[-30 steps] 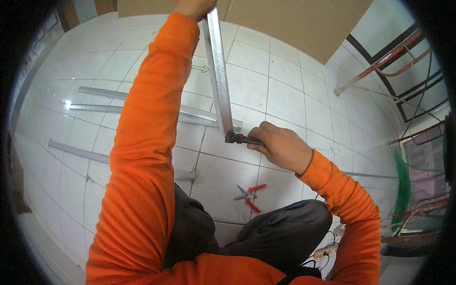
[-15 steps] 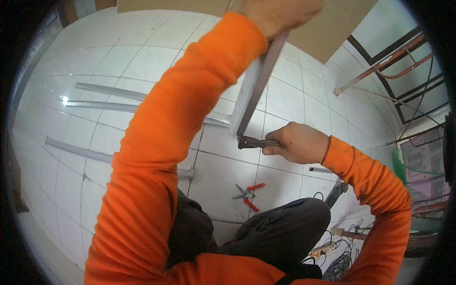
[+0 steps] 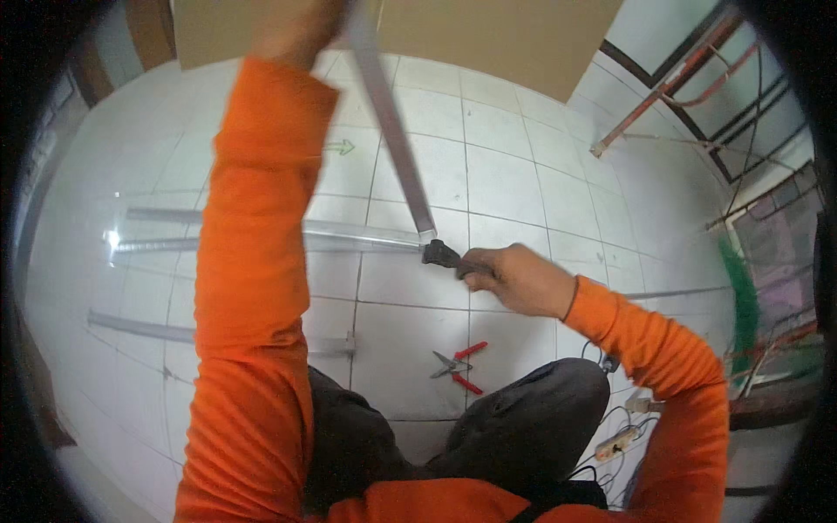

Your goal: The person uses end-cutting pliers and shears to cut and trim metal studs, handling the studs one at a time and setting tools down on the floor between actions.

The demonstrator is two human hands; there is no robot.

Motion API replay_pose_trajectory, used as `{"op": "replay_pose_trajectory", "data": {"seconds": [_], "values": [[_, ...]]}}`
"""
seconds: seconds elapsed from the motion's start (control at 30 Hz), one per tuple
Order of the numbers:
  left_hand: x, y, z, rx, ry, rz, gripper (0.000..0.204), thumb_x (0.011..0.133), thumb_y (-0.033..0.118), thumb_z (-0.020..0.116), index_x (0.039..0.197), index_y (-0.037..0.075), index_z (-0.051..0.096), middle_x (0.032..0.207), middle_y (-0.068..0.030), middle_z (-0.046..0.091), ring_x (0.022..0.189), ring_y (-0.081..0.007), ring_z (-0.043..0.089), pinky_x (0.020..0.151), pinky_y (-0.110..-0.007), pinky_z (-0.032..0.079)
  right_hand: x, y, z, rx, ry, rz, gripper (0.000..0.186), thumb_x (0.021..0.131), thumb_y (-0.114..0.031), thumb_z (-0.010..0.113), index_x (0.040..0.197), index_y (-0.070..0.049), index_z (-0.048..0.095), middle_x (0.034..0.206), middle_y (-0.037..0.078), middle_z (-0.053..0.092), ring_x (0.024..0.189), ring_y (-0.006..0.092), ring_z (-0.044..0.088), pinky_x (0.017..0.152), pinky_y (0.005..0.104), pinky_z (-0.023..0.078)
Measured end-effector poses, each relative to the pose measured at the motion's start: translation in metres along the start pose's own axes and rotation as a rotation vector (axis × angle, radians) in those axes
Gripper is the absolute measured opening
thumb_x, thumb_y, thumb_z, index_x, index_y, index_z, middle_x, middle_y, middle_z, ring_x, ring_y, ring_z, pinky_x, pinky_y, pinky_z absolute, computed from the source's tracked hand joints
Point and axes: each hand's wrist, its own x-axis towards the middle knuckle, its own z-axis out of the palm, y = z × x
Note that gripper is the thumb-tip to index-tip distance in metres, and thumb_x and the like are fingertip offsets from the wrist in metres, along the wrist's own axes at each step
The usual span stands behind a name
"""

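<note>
My left hand [image 3: 292, 26], at the top of the view on an orange-sleeved arm, grips a long grey metal channel strip [image 3: 388, 131] near its upper end. The strip slants down to the right, and its lower end meets a dark hand tool [image 3: 445, 255]. My right hand [image 3: 514, 279] is closed around that tool's handle, with the tool's head touching the strip's end. Both hang above the white tiled floor [image 3: 514, 183].
Several metal strips [image 3: 174, 228] lie flat on the floor at the left. Red-handled snips [image 3: 458, 363] rest on the tiles before my knee. A brown board [image 3: 497, 35] leans at the top. Rusty rods [image 3: 671, 87] stand at right; a power strip [image 3: 615, 443] and cables lie lower right.
The strip's top end has swung from right back to the left, and my left arm has moved left with it. My right hand with the tool has stayed at the strip's lower end.
</note>
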Motion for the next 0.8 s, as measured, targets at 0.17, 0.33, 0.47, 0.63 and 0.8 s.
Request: {"op": "replay_pose_trajectory", "data": {"seconds": [0.17,0.33,0.47,0.63,0.8], "values": [[0.03,-0.012,-0.059,-0.279,0.165,-0.3,0.017,0.092,0.006,0.046,0.106,-0.004,0.046,0.081,-0.0106,0.041,0.075,-0.024,0.049,0.065,-0.037,0.05,-0.007,-0.006,0.038,0.668,0.038,0.012,0.029,0.101,-0.021,0.055,0.122,-0.002,0.061,0.1,0.011,0.072,0.09,0.018,0.067,0.082,0.0344,0.054],[0.032,-0.023,-0.07,-0.479,0.402,-0.322,0.008,0.087,0.008,0.043,0.084,0.003,0.038,0.075,-0.0074,0.039,0.067,-0.0192,0.042,0.06,-0.033,0.043,-0.002,-0.02,0.028,1.078,-0.06,-0.074,0.033,0.102,-0.021,0.053,0.128,-0.001,0.055,0.113,0.013,0.068,0.1,0.0211,0.067,0.088,0.0402,0.056],[0.025,-0.024,-0.07,-0.529,0.446,-0.353,0.009,0.086,0.011,0.043,0.082,0.005,0.037,0.073,-0.0058,0.038,0.065,-0.0178,0.041,0.059,-0.032,0.043,0.001,-0.039,0.004,1.055,0.064,-0.28,0.038,0.101,-0.024,0.056,0.129,0.001,0.054,0.113,0.014,0.067,0.108,0.0241,0.066,0.094,0.0403,0.055],[0.018,-0.014,-0.053,-0.622,0.443,-0.364,0.008,0.086,0.012,0.043,0.083,0.004,0.041,0.07,-0.0056,0.038,0.062,-0.0163,0.042,0.059,-0.032,0.043,-0.003,-0.046,-0.032,1.06,0.182,-0.369,0.049,0.1,-0.032,0.058,0.133,0.003,0.051,0.116,0.018,0.066,0.111,0.0251,0.064,0.099,0.0401,0.052],[0.015,-0.003,-0.04,-0.633,0.478,-0.352,0.009,0.087,0.012,0.04,0.081,0.006,0.039,0.07,-0.0054,0.038,0.062,-0.0157,0.043,0.059,-0.031,0.042,-0.007,-0.047,-0.045,1.047,0.204,-0.421,0.057,0.101,-0.038,0.053,0.139,0.004,0.045,0.118,0.022,0.065,0.115,0.0287,0.063,0.102,0.0414,0.05]]}}
